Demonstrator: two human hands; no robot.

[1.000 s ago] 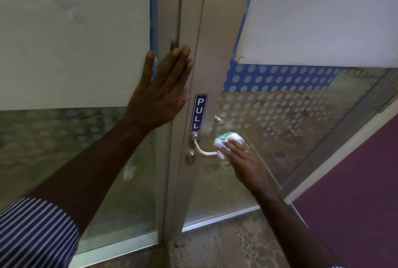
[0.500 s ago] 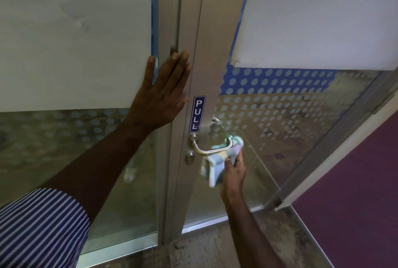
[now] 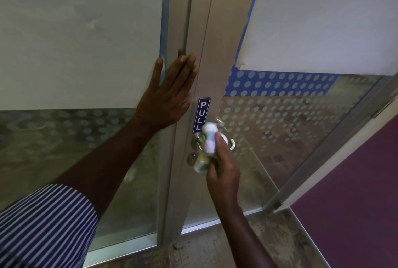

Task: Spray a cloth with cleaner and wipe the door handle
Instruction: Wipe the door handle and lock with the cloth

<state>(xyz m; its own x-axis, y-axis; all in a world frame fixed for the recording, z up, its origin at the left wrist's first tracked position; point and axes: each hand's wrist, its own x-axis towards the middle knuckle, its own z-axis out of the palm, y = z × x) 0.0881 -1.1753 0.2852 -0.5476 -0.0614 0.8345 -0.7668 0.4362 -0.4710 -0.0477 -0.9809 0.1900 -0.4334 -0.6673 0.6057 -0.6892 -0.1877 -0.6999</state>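
1. The door handle (image 3: 232, 146), a metal lever on the aluminium door frame (image 3: 212, 56), sits just below the blue "PULL" sign (image 3: 202, 115); only its curved outer end and the base rosette show, since the rest is covered.
2. The cloth (image 3: 209, 138), white with green and yellowish patches and blurred, is wrapped over the lever's middle and touches it, with a loose end hanging toward the keyhole (image 3: 191, 158).
3. The right hand (image 3: 223, 166) is clamped on the cloth, fingers closed round it and the lever from below.
4. The left hand (image 3: 170, 97) lies flat with fingers spread, holding nothing, pressed against the fixed frame beside the door edge, apparently steadying the door.
5. Judging by this, the wiping step is under way; no spray bottle is in view, so the spraying seems done. The lever's outer end and the rosette may remain to be wiped.
6. The glass door stands ajar, a purple floor (image 3: 355, 192) showing at right.
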